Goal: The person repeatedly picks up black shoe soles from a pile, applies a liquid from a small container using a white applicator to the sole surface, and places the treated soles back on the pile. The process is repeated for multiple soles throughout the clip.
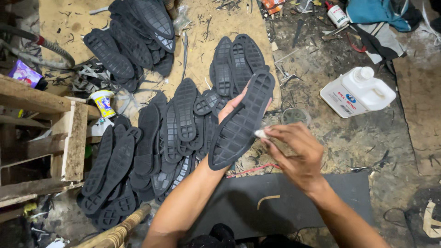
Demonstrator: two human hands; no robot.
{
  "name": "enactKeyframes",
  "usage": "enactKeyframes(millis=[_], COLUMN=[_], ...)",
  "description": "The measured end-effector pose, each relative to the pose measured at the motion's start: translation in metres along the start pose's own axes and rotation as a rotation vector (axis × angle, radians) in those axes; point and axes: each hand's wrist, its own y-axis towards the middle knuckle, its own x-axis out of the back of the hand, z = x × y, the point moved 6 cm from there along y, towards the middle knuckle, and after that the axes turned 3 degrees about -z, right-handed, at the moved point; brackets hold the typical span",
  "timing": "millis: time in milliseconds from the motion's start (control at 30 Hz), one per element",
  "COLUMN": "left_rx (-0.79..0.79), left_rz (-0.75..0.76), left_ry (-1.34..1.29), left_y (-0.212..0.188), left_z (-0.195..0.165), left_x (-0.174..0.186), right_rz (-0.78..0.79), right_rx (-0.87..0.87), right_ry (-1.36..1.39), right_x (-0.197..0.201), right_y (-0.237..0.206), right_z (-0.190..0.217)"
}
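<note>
Floor clutter; left hand [228, 109] sole-hidden [241, 120]

Soles [151, 142] left, jug [358, 92] right of mat [285, 202]

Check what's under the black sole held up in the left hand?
Under the raised sole: the left hand, mostly covered, with only fingertips showing at its edge. Below lie more black soles on the floor. The palm is hidden.

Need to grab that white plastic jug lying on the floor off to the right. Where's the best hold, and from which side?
Take the white jug by the neck just below its cap, at its upper-right end, coming down from above. It lies flat on the floor with its broad labelled face up, so the body is wide and slick, while the neck is narrow. It lies apart from the right hand, with bare floor around it.
</note>
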Motion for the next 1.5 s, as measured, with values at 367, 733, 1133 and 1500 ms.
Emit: enactKeyframes(millis=[367,733,1133,1500], left_rx=[-0.167,0.287,0.238,0.196], left_rz=[0.016,0.214,0.079,-0.088], left_ry=[0.719,-0.155,-0.045,-0.132], left_y=[-0.014,-0.018,-0.017,-0.023], left_z=[-0.007,0.009,0.006,0.013], left_x=[-0.002,-0.022,-0.020,-0.035], right_rz=[0.026,-0.014,0.146,-0.160], right_rx=[0.126,0.113,0.305,-0.448], right_ry=[-0.082,-0.020,0.040,-0.030], right_x=[0.001,0.013,0.000,0.036], right_y=[0.023,0.022,0.001,-0.007], right_z=[0.011,-0.005,0.033,-0.156])
